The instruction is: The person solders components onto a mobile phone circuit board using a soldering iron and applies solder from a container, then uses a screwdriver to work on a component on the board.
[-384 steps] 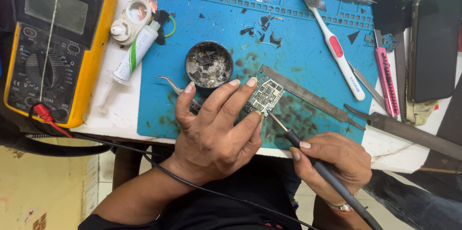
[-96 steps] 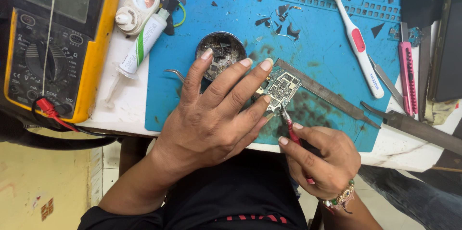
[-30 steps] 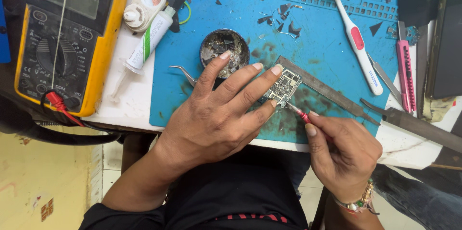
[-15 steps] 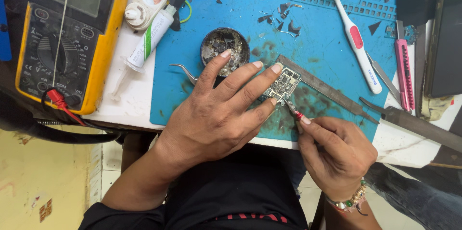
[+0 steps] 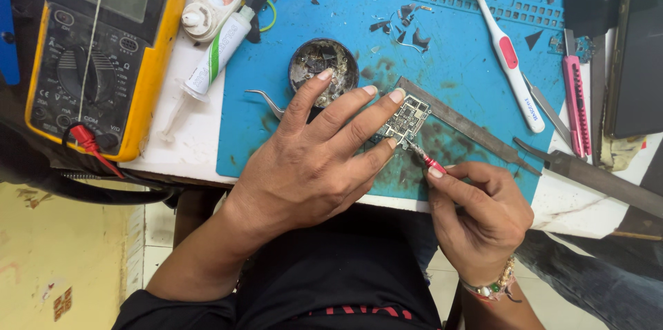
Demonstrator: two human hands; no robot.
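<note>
Right hand (image 5: 476, 212) closer; board (image 5: 406, 117) under fingers (image 5: 359, 105)

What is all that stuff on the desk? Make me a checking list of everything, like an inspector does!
Surface: a blue work mat, stained and flecked with dark bits, on a white table.
Job's things: a small circuit board flat on the mat; a thin red-handled tool, its tip at the board's edge.
Clutter: round tin of scraps, tweezers, syringe tube, toothbrush, pink knife, metal strip, dark phone.
Hands: left hand spread, fingertips pressing the board; right hand pinching the tool.
Cables: red plug and black lead at the yellow multimeter.
Surroundings: yellowish floor below.
</note>
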